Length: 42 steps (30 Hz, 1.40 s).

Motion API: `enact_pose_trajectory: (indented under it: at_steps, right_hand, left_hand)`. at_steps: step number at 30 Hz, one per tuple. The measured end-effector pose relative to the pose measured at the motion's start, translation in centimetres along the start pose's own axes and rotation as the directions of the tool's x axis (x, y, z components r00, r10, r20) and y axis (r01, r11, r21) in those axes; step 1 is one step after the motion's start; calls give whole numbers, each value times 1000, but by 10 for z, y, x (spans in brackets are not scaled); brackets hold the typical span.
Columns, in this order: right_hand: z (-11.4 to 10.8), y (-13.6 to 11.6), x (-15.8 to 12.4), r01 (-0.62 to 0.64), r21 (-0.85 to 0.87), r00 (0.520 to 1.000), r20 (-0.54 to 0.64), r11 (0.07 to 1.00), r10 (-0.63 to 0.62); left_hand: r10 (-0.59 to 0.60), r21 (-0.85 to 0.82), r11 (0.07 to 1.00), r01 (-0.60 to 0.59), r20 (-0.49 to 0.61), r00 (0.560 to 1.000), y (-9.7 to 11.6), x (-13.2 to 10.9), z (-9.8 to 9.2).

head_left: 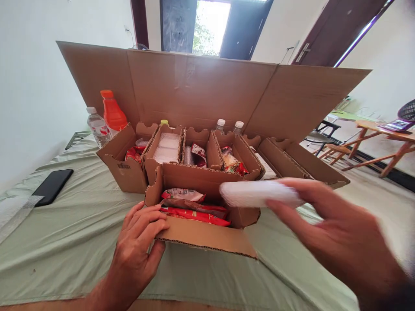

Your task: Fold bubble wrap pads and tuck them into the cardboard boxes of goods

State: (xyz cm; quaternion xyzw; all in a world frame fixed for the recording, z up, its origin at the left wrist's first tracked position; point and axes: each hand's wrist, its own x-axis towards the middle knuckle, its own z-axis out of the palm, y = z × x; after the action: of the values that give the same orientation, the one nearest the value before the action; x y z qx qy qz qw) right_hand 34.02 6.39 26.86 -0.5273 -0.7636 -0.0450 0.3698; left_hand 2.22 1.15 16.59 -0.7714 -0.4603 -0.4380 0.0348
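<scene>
A white wrapped bundle [256, 193], slightly blurred, is pinched between the thumb and fingers of my right hand [327, 224], above the right end of the front cardboard box [207, 235]. Several red packets [197, 216] lie in that box, toward its left and middle. My left hand [138, 242] grips the box's near left edge, fingers over the rim and thumb below it. Behind stands a row of narrow cardboard boxes [131, 175] holding red packets, white wrapped items [167, 147] and a dark red packet [198, 155].
A tall cardboard panel [201, 86] stands behind the boxes. An orange bottle [113, 112] and a clear bottle [97, 129] are at the back left. A black phone [53, 185] and bubble wrap [16, 216] lie on the green cloth [81, 224]. Wooden furniture [382, 138] is at the right.
</scene>
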Motion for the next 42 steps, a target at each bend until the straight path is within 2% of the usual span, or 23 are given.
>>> enact_pose_trajectory:
  at_steps: [2, 3, 5, 7, 9, 11, 15, 21, 23, 25, 26, 27, 28, 30, 31, 32, 33, 34, 35, 37, 40, 42]
  right_hand:
    - [25, -10, 24, 129, -114, 972, 213, 985, -103]
    - [38, -14, 34, 193, -181, 933, 337, 964, -123]
    - [61, -21, 47, 307, -328, 829, 552, 893, -82]
    - [75, -25, 55, 439, -403, 724, 688, 803, -50]
    - [82, -29, 58, 562, -399, 647, 758, 724, -84]
    - [83, -34, 60, 634, -376, 597, 793, 676, -119]
    - [89, -49, 59, 658, -379, 564, 820, 650, -93]
    - [112, -67, 52, 644, -401, 581, 810, 651, -76]
    - [109, -68, 52, 648, -396, 586, 805, 651, -93]
    - [93, -64, 52, 659, -390, 593, 795, 643, -126]
    - [82, -60, 50, 653, -395, 619, 770, 646, -155]
    - [68, -54, 46, 632, -405, 665, 721, 661, -194]
    - [55, -46, 40, 592, -417, 729, 642, 690, -238]
    - [30, -27, 21, 453, -400, 871, 391, 797, -299]
    - [22, -17, 8, 367, -366, 924, 245, 855, -292]
    - [16, -7, -6, 284, -317, 959, 118, 905, -259]
    - [15, 3, -20, 202, -251, 979, 34, 947, -200]
    - [16, 10, -33, 119, -164, 993, 0, 979, -121]
    - [21, 16, -45, 34, -63, 999, 10, 997, -34]
    - [37, 19, -63, -121, 158, 985, 141, 980, 99]
    - [67, 12, -76, -260, 405, 934, 336, 877, 121]
    - [84, 4, -79, -308, 485, 922, 363, 818, 132]
  left_hand:
    - [-16, -7, 1000, 16, -2, 1000, 0, 0, 2]
    - [-23, -10, 1000, 23, 2, 1000, 0, -1, 3]
    - [-31, -15, 999, 31, 11, 999, -1, -1, 4]
    - [-31, -23, 999, 31, 15, 999, -1, -2, 5]
    - [-26, -27, 999, 26, 10, 1000, -1, -2, 5]
    - [-27, -26, 999, 27, 0, 1000, -1, -2, 5]
    - [-29, -30, 999, 29, -23, 999, -2, -3, 7]
    - [-29, -16, 999, 29, -21, 999, 0, -2, 10]
    - [-25, -19, 1000, 24, -17, 1000, 3, -3, 8]
    - [-40, -31, 999, 38, -64, 997, 6, -7, 3]
    - [-66, -40, 997, 62, -105, 992, 6, -9, -1]
    - [-100, -48, 994, 94, -157, 982, 5, -12, -4]
    - [-146, -58, 989, 137, -205, 968, 4, -16, -7]
    - [-266, -104, 963, 248, -237, 934, -3, -22, -10]
    - [-340, -144, 938, 315, -210, 917, -7, -25, -9]
    - [-418, -195, 901, 387, -154, 895, -11, -26, -7]
    - [-488, -254, 854, 454, -86, 869, -15, -26, -3]
    - [-540, -316, 800, 510, -11, 841, -19, -24, 2]
    - [-572, -379, 746, 547, 55, 819, -21, -22, 8]
    - [-587, -497, 642, 583, 170, 791, -23, -16, 22]
    - [-569, -613, 526, 590, 261, 780, -22, -11, 41]
    - [-568, -640, 503, 581, 261, 780, -20, -14, 50]
